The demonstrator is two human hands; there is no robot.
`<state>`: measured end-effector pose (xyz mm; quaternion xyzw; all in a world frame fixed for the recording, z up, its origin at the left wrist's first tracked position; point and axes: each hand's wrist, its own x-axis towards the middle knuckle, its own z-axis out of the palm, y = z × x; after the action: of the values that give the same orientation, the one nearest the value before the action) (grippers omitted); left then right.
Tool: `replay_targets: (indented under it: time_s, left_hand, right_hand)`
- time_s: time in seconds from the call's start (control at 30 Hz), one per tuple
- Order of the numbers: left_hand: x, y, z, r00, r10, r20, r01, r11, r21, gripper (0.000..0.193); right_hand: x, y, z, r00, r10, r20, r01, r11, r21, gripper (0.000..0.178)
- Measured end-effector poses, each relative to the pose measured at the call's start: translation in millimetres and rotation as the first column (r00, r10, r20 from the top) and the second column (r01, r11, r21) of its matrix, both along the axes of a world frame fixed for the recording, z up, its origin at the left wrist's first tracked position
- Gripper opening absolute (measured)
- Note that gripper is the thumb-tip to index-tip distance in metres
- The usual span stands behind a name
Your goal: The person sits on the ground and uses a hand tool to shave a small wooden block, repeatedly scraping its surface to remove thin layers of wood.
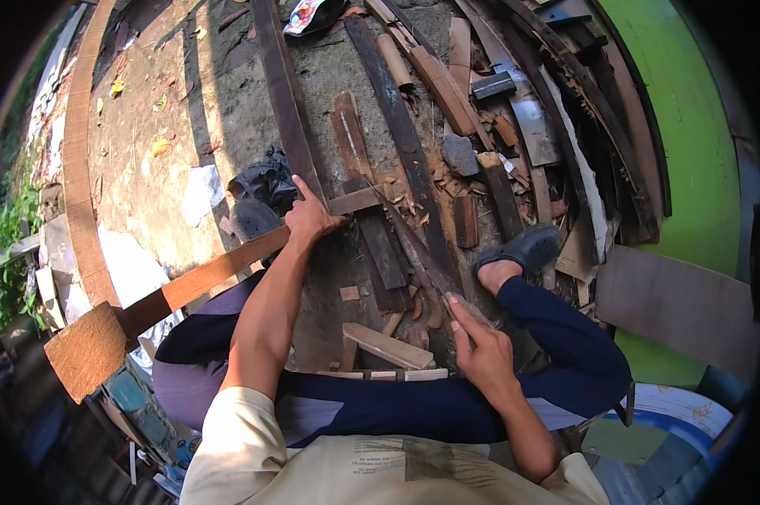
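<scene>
My left hand (311,217) is closed over a wooden beam (220,271) that slants up from the lower left, its index finger stretched along a long dark plank (289,109). The beam's far end lies across short dark wood blocks (380,248) on the ground. My right hand (483,349) grips a handsaw (420,257) by its handle, in front of my right thigh. The saw's blade points up and left, its tip end close beside the end of the beam. Whether the teeth touch the wood I cannot tell.
Scrap planks and offcuts (447,88) lie heaped at the right, with a grey stone (460,156) among them. My right foot wears a dark clog (523,250). Beside the left hand are a black plastic bag (266,178) and another clog (254,220). A curved wooden strip (81,168) stands at the left.
</scene>
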<state>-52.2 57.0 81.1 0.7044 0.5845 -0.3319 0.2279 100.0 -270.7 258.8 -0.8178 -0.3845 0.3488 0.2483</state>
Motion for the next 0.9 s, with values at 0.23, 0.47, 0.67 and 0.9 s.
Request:
replay_targets:
  time_s: [0.23, 0.47, 0.67, 0.9]
  left_hand:
    - [7, 4, -7, 0.999, -0.03, 0.011, 0.03, 0.999, 0.011, 0.157]
    - [-13, 3, -15, 1.0, 0.0, -0.003, 0.0, 1.0, 0.008, 0.157]
    - [-1, -3, -13, 1.0, -0.031, 0.007, 0.031, 0.999, 0.039, 0.156]
    - [-4, 5, -12, 0.999, -0.049, 0.015, 0.048, 0.998, 0.047, 0.156]
  right_hand:
    - [21, 130, -94, 0.993, -0.005, -0.116, -0.002, 0.998, -0.063, 0.038]
    - [-8, 54, -22, 0.999, 0.043, 0.006, -0.043, 0.999, -0.003, 0.046]
    - [12, 54, -75, 1.0, -0.011, 0.011, 0.01, 0.995, 0.095, 0.044]
    - [-2, 95, -72, 0.999, 0.04, 0.019, -0.042, 0.994, 0.103, 0.042]
